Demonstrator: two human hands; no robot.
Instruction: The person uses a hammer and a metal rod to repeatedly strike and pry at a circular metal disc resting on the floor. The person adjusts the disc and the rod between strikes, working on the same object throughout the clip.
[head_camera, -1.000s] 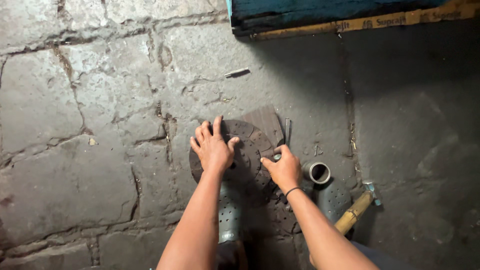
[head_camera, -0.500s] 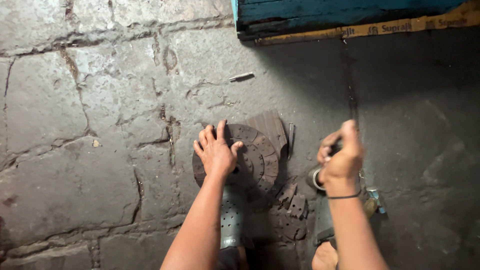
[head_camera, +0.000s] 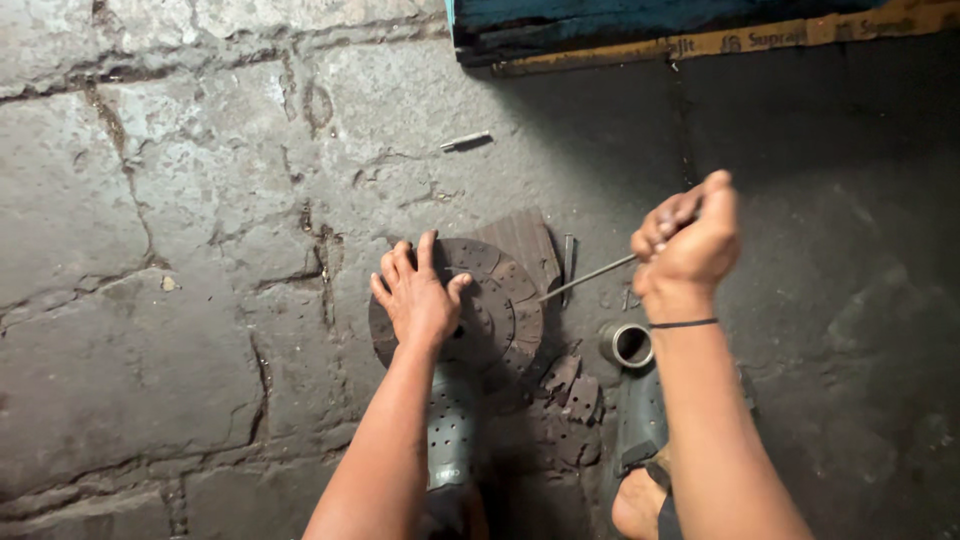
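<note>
A round dark clutch disc (head_camera: 500, 310) lies flat on the stone floor. My left hand (head_camera: 420, 295) rests on top of it, palm down, fingers spread. My right hand (head_camera: 688, 245) is raised to the right of the disc, closed around the upper end of a thin metal rod (head_camera: 590, 277). The rod slants down to the left, its tip near the disc's right edge. A worn brown lining piece (head_camera: 525, 243) lies against the disc's far side.
Broken lining fragments (head_camera: 570, 390) lie in front of the disc. A short metal ring sleeve (head_camera: 626, 344) stands beside my sandalled foot (head_camera: 640, 440). A small metal pin (head_camera: 465, 141) lies farther off, and a blue-and-yellow board edge (head_camera: 700, 30) runs along the top.
My right hand left the disc's edge, swung out to the right and now holds the thin rod up. My left hand stayed on the disc.
</note>
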